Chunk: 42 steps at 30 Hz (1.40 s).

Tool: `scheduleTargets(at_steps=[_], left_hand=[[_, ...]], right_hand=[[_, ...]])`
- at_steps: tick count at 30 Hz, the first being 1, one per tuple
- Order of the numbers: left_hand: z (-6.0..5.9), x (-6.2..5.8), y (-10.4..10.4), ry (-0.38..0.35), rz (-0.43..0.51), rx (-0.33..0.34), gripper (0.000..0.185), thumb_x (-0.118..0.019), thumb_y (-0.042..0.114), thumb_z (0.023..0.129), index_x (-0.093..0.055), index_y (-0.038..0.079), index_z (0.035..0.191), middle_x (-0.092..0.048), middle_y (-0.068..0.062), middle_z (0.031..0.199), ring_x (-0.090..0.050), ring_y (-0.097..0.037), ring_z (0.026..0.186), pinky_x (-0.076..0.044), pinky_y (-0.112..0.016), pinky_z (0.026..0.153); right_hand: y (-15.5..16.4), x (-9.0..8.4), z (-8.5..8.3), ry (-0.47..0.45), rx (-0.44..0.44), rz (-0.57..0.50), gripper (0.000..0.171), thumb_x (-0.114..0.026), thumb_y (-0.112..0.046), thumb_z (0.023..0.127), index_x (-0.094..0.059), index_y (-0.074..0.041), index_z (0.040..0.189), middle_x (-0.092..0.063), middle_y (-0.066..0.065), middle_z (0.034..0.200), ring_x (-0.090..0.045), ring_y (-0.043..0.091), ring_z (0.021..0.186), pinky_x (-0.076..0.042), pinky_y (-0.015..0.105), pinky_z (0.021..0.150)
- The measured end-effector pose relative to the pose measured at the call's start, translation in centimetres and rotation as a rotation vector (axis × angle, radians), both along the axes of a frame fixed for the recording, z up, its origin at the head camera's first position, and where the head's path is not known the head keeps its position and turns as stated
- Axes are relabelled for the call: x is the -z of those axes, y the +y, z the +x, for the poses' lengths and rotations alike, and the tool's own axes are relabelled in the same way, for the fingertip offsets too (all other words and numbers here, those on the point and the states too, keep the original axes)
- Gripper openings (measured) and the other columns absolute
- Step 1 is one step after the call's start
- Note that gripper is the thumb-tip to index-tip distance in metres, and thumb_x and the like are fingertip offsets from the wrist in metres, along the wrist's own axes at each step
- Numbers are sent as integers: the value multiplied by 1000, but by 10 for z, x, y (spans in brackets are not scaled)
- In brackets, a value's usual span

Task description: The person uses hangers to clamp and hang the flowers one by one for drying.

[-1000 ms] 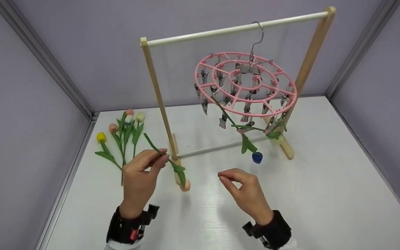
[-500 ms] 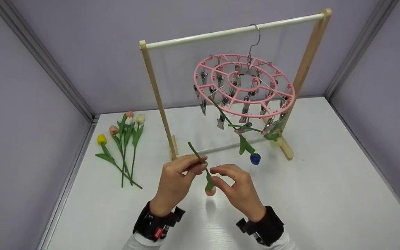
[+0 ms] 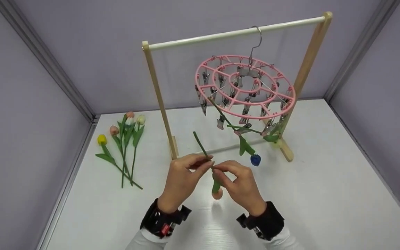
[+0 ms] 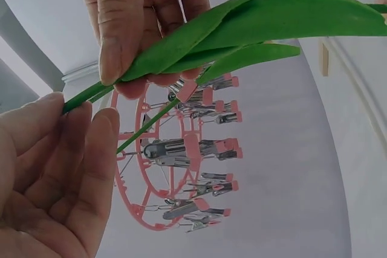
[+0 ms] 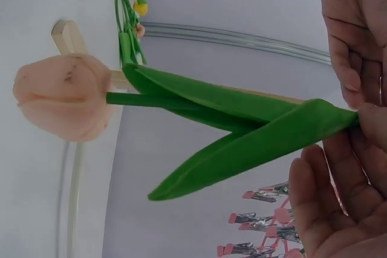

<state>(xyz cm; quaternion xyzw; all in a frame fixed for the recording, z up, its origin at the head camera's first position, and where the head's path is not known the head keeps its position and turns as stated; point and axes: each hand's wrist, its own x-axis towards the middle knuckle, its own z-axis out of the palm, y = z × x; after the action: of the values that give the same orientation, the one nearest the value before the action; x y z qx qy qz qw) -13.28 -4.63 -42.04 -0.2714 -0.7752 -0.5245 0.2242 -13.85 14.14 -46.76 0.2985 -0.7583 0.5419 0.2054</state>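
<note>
A white surface [image 3: 325, 194], walled on three sides by pale purple panels [image 3: 30, 121], carries everything here. On it stands a wooden rack [image 3: 158, 100] with a white crossbar on top. From that bar a round pink clip hanger [image 3: 245, 86] hangs by a metal hook, its metal clips dangling below the rings. A blue tulip [image 3: 255, 159] hangs head down from one clip, its green stem slanting up into the hanger, and a second leafy stem is clipped just beside it near the rack's right foot. At the far left of the surface a loose bunch of tulips [image 3: 125, 139] lies flat, with yellow, pink and cream heads, well apart from the hands.

In front of the rack, above the surface, the two hands meet on one peach tulip [image 3: 216, 193], which points head down with its stem end rising up and to the left. The left hand [image 3: 182, 180] has its grip closed on the stem, pinching it between thumb and fingertips. The right hand [image 3: 240, 185] has its grip closed on the same stem just below, at the base of the leaves; the right wrist view shows the long green leaves [image 5: 242, 125] running from those fingers to the peach head. Both wrists wear dark bands.
</note>
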Motion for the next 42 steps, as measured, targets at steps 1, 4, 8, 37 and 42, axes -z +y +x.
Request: scheduleTargets(at_steps=[1,4,8,37,42], left_hand=[[-1,0,0,0,3,-11,14,-73,18,91,-77,8,99,-74,3,92,-69,-8,77,-57,-25,68],[-4,-1,-1,6,8,-39,13,-74,18,91,-77,7,98,-74,3,91,-69,-8,77,-57,-26,68],[-6,-2,-3,4,9,-60,12,-74,16,91,-78,7,97,-73,4,89,-68,-8,76,-56,-25,67],[-18,0,-4,-14,27,-53,13,-74,15,91,-77,5,99,-74,1,93,-69,-8,78,-57,-26,68],[-23,-2,-1,-27,33,-33,14,-74,16,91,-77,5,99,-74,0,94,-69,-8,78,-57,-26,68]], right_hand=[[0,-1,-3,-11,5,-5,16,-67,-3,94,-75,-8,107,-72,0,101,-68,17,94,-54,29,81],[2,-5,-16,-68,47,-5,20,-63,-7,98,-73,-6,115,-72,3,109,-68,18,100,-55,31,84],[3,-10,-33,-168,85,12,31,-62,-12,99,-64,0,127,-67,12,122,-64,22,112,-54,35,89],[2,-34,-54,-177,177,92,62,-58,-22,102,-32,9,149,-37,22,153,-41,32,138,-45,44,102],[-6,-46,-60,-197,152,73,65,-50,-25,106,-19,6,154,-28,24,156,-36,30,141,-40,46,107]])
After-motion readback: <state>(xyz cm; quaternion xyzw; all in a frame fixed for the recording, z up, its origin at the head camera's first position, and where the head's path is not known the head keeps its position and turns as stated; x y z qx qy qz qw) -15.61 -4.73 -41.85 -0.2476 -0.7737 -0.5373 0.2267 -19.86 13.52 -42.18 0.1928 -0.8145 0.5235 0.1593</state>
